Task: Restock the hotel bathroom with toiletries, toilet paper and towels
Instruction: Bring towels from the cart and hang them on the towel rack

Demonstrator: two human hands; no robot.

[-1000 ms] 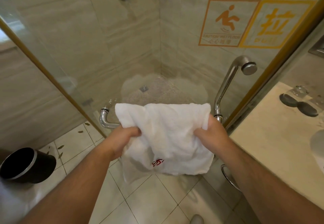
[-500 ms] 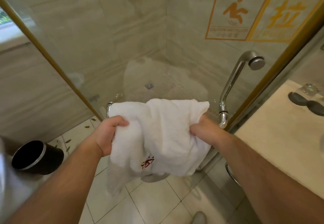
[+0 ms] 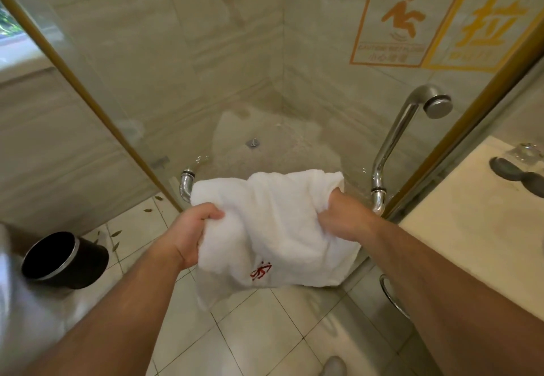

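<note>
Your left hand (image 3: pixel 191 234) grips the left edge of the white towel (image 3: pixel 282 222), fingers curled into the cloth. Your right hand (image 3: pixel 344 216) clutches its upper right corner. The towel hangs bunched between both hands, in front of the chrome handle (image 3: pixel 391 143) on the glass shower door (image 3: pixel 323 81); contact with the lower bar cannot be confirmed. Red embroidery (image 3: pixel 260 271) faces you near its lower edge. A black bin (image 3: pixel 64 258) stands on the floor at left

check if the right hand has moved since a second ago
Yes. The right hand, gripping the towel, has shifted left, away from the handle post by the counter, which it sat just under before.
</note>
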